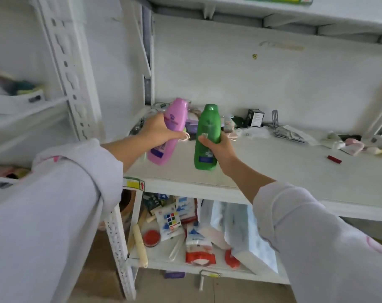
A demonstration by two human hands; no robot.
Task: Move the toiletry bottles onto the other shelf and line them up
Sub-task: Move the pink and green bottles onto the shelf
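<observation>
my left hand (157,130) is wrapped around the pink bottle (168,132), tilted, its base near the white shelf (273,171). my right hand (218,147) is closed on the green bottle (207,136), upright, its base at the board. risk, in my judgement: the 2 bottles sit close and could knock together, or clip the clutter (229,125) behind. open board lies to the right front; the front edge is near.

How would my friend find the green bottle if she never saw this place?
Look at the wide white shelf. Over its front left part, two hands hold bottles. The green bottle is in the right hand, standing straighter than the tilted pink bottle beside it.
</observation>
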